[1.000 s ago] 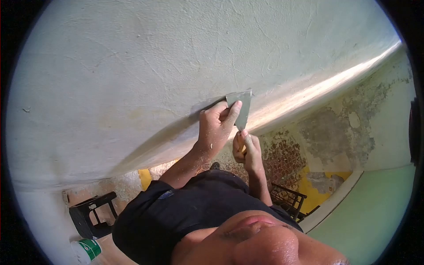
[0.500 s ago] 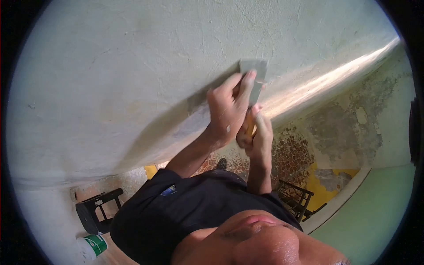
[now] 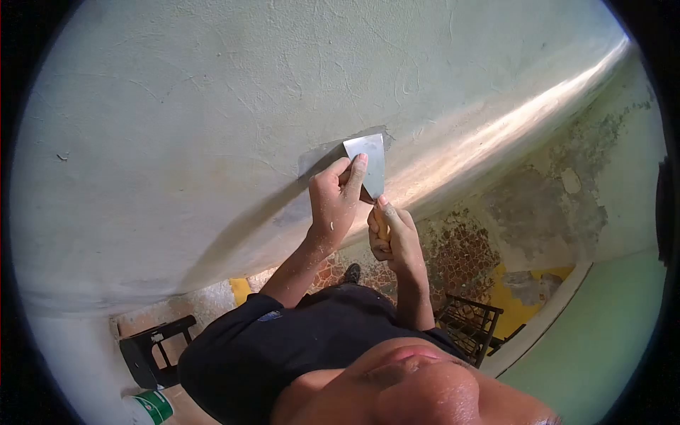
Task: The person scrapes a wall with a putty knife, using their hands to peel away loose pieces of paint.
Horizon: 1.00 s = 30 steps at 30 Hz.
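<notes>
Scraper (image 3: 371,166): blade up against the wall in view, its wide edge over the grey patch; whether it touches, I cannot tell.
Wall (image 3: 177,106): pale, finely ridged, spreading above and to the left of the scraper.
Grey patch (image 3: 312,160): just left of the scraper, showing past the blade's top edge.
Light strip (image 3: 524,134): bright and slanting, from right of the scraper to the upper right.
Floor (image 3: 464,258): red-brown pattern, worn, below and right of the scraper.
Left hand (image 3: 333,198): grip narrow on the scraper's blade, thumb on the near face, fingers behind.
Right hand (image 3: 404,241): grip closed round the scraper's wooden handle (image 3: 382,228), thumb near the blade.
Edges: the wall's lower border slants below the scraper.
Room to move: a gap between the forearms below the scraper, with a shoe (image 3: 353,273) beyond; black stool (image 3: 138,358) and bucket (image 3: 152,407) well apart at its lower left, black rack (image 3: 467,322) at its lower right.
</notes>
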Tool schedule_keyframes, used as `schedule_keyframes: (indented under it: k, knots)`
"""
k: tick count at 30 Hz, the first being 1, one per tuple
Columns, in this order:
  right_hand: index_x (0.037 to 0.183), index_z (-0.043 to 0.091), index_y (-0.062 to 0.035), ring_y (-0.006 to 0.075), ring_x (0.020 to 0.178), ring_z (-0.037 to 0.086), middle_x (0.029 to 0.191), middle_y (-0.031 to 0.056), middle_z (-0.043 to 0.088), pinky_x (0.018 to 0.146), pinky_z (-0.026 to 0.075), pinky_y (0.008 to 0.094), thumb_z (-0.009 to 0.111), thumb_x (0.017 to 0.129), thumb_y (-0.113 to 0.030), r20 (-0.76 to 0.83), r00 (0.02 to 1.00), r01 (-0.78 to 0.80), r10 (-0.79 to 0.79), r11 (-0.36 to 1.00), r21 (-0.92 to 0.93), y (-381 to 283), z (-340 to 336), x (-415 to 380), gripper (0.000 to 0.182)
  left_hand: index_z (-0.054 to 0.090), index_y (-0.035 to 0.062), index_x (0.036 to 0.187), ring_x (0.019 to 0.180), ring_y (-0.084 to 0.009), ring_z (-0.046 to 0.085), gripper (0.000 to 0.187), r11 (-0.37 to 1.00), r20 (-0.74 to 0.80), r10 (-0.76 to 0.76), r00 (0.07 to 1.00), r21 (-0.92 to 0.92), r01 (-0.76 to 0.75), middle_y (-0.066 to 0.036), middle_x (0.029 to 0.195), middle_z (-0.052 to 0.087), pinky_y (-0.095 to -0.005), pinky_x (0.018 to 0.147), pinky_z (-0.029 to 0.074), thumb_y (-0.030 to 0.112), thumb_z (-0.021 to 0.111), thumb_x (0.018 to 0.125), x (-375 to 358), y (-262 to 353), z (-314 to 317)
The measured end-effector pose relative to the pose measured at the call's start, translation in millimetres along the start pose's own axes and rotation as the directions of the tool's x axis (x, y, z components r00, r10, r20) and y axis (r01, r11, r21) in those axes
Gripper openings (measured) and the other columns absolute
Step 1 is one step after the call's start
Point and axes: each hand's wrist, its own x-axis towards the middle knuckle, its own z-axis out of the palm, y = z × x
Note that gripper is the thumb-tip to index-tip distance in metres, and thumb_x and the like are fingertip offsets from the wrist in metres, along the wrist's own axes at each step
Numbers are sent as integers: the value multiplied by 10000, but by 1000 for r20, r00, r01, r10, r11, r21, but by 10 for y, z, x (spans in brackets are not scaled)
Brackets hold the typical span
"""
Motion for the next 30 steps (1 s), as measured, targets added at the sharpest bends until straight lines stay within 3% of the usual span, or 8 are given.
schedule_keyframes:
  k: [5,8,13,22,24,25,27,30]
  knots:
    - [756,483,-82,43,385,263,536,-22,386,361,160,220,497,1058,-488,-21,998,57,-57,998,-5,-101,109,-151,506,559,-31,719,600,-8,432,420,996,-50,35,998,-78,-39,47,590,497,-240,465,418,217,605,1055,43,-67,92]
    - [744,490,-79,44,383,263,527,-29,374,366,156,223,504,1057,-479,-128,986,95,-108,990,-106,-141,161,-152,508,528,-8,691,609,-22,325,437,993,-79,66,995,-90,-73,73,593,401,-242,470,281,229,626,1045,28,-30,122]
    - [737,499,-81,43,382,267,532,-33,377,364,157,218,522,1045,-492,-57,994,87,-91,994,-68,-58,36,16,514,528,-2,698,609,-18,323,432,990,-76,129,989,-42,-132,75,598,401,-245,461,290,234,624,1047,92,-239,137]
    - [735,494,-86,39,384,284,538,-32,384,357,159,216,544,1031,-507,-69,986,145,-149,987,-62,-24,50,-12,517,525,3,699,602,-17,337,431,981,-77,94,993,-165,-106,64,594,421,-242,461,317,232,615,1053,78,-254,180]
    - [748,496,-88,38,385,296,557,-35,396,353,173,209,558,1026,-502,-63,981,183,-183,983,-9,28,50,6,503,656,-89,949,627,-186,729,357,991,-9,125,992,-43,-125,-108,735,696,-290,511,587,235,563,1068,106,-304,136]
    - [748,496,-88,38,385,296,557,-35,396,353,173,209,558,1026,-502,-63,981,185,-185,983,-9,38,63,-2,503,656,-89,949,627,-186,729,357,991,-8,126,992,-44,-126,-108,735,696,-290,511,587,235,563,1068,84,-250,153]
    - [763,499,-91,35,385,301,574,-35,406,348,186,200,567,1025,-490,-99,978,181,-181,983,-5,37,107,3,482,488,-4,701,576,-11,447,442,979,-71,85,994,-181,-97,37,582,460,-260,432,421,234,609,1054,65,-105,196]
    - [764,496,-99,31,387,303,598,-33,426,343,189,194,569,1026,-481,-105,982,157,-155,988,9,111,140,65,469,509,-21,730,550,-36,562,421,992,-55,46,997,-114,-52,5,587,500,-272,421,474,232,606,1052,47,-49,143]
